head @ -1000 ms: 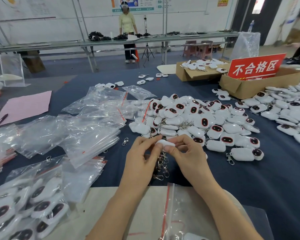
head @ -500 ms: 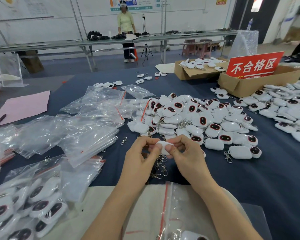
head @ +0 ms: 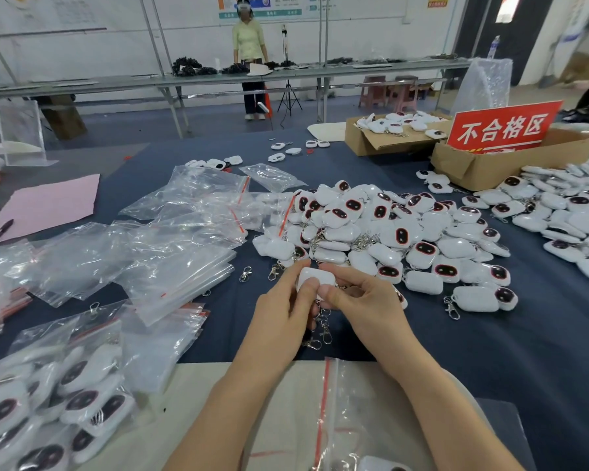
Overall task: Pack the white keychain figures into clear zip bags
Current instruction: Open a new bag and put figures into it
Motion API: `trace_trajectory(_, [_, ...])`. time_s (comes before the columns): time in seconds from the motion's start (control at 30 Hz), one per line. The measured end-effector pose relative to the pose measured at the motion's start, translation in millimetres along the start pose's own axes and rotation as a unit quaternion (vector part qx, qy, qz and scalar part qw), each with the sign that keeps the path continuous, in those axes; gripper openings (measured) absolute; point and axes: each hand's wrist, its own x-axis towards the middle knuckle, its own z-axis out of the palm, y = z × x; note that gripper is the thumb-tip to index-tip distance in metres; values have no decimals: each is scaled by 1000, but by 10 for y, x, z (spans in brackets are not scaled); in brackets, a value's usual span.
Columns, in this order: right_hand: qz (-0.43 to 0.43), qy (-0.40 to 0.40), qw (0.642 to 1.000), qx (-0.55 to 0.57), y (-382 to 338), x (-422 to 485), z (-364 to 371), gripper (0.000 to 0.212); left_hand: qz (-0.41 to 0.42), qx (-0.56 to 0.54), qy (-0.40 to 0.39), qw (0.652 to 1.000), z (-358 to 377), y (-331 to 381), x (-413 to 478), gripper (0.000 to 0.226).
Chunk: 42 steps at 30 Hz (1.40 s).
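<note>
Item: small white plastic keychain figure point(head: 308, 278), pinched by left hand point(head: 283, 316) and right hand point(head: 361, 300), near white figure heap point(head: 388, 232). Advice: gather dangling metal clasps point(head: 320, 334) before bagging.

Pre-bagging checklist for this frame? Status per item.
1. Figure gripped: ok, left hand and right hand both pinch it.
2. Chain untangled: cannot tell, clasps dangle in a bunch below the hands.
3. Bag within reach: ok, it lies flat, nearer the person than the hands.
4. Bag mouth open: cannot tell.
5. A hand free to take the bag: not ok, both hold the figure.
6. Figure's face checked: cannot tell, only its white side shows.
</note>
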Motion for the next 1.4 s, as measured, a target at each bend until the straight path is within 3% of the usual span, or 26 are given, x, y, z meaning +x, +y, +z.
trace_trajectory(0.2, [-1,0,1000,17,-14,-8,-3,28,-2,-42,-5,999,-40,50,-2,23])
trace_trajectory(0.47, [2,4,1000,0,-2,-14,-19,29,-27,-114,-1,993,-40,100,-3,36])
trace_trajectory(0.8, [-22,15,999,-30,66,31,9,23,-24,-144,51,988,-26,85,29,24])
trace_trajectory(1.0, [-45,16,998,-44,83,36,-5,31,-34,-177,46,983,-57,79,41,23])
trace_trajectory(1.4, [-30,28,998,-42,113,67,-9,23,-54,-204,6,978,-96,3,75,36])
